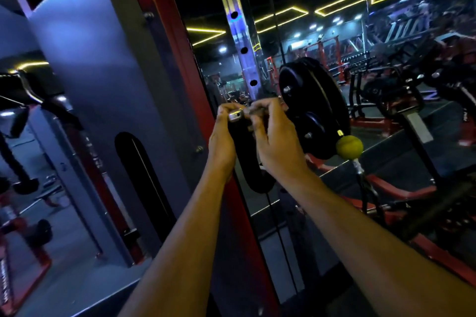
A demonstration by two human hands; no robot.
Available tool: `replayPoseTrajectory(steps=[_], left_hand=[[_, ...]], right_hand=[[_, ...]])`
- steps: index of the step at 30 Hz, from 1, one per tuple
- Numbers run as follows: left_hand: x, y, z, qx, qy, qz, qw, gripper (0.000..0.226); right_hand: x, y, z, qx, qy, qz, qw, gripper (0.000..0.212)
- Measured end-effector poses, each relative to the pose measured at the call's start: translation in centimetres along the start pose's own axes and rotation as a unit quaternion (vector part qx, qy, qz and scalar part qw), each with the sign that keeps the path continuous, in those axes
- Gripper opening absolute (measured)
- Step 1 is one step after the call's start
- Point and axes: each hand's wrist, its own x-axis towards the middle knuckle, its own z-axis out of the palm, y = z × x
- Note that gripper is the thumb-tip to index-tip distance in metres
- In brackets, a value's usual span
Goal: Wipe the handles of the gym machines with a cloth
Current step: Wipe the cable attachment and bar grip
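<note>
Two bare hands are reaching forward in a dim gym. The left hand (222, 136) is curling its fingers round the top of one black handle (253, 162), pinching its silver metal end (235, 115). The right hand (273, 136) is closing its fingers on the same end, just beside the left. One black pulley wheel (313, 105) and one yellow ball (349, 146) are hanging just right of them. The handle's middle is hidden behind the right hand. One chrome post (242, 41) is showing four holes; its top is cut off.
</note>
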Motion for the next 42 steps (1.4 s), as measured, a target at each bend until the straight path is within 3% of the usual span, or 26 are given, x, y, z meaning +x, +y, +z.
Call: replayPoseTrajectory(steps=[6, 12, 17, 24, 29, 31, 33, 35, 37, 39, 41, 42], left_hand=[[0.3, -0.3, 0.1, -0.063, -0.046, -0.007, 0.997, 0.046], [0.9, -1.0, -0.1, -0.145, -0.125, -0.007, 0.981, 0.045], [1.9, -2.1, -1.5, -0.146, -0.199, 0.005, 0.969, 0.048], [2.1, -3.7, -2.8, -0.229, -0.314, -0.008, 0.921, 0.048], [1.6, -4.4, -3.1, -0.311, -0.368, -0.071, 0.873, 0.057], [1.1, -5.4, -3.3, -0.311, -0.376, -0.093, 0.868, 0.061], [0.3, -7.4, -3.2, -0.282, -0.378, -0.135, 0.871, 0.086], [-0.7, -9.9, -3.2, -0.258, -0.371, -0.159, 0.878, 0.107], [-1.5, -10.6, -3.5, -0.249, -0.362, -0.158, 0.884, 0.098], [-1.8, -10.4, -4.0, -0.243, -0.358, -0.146, 0.89, 0.083], [-1.8, -10.4, -4.2, -0.268, -0.36, -0.144, 0.882, 0.071], [-1.7, -10.8, -4.3, -0.279, -0.358, -0.149, 0.878, 0.068]], right_hand=[[-2.6, 1.5, 0.8, -0.069, 0.045, -0.1, 0.992, 0.008], [-7.3, 1.9, -1.6, -0.217, -0.11, -0.127, 0.962, 0.02], [-1.0, -2.3, -0.3, -0.278, -0.027, -0.197, 0.94, 0.023], [-4.9, -1.9, 1.4, -0.375, -0.047, -0.173, 0.91, 0.019], [-10.9, -0.5, 1.0, -0.417, -0.144, -0.059, 0.895, 0.013], [-10.6, -1.1, 0.2, -0.419, -0.104, -0.04, 0.901, 0.014], [-8.5, -3.1, 0.1, -0.44, -0.025, -0.077, 0.894, 0.015], [-5.6, -5.5, 1.4, -0.451, -0.018, -0.165, 0.877, 0.014], [-2.8, -6.5, 2.8, -0.462, -0.104, -0.252, 0.844, 0.017], [-0.2, -5.4, 3.0, -0.514, -0.193, -0.307, 0.777, 0.019], [1.4, -3.7, 2.6, -0.573, -0.238, -0.33, 0.712, 0.02], [1.4, -2.9, 2.3, -0.587, -0.239, -0.331, 0.699, 0.02]])
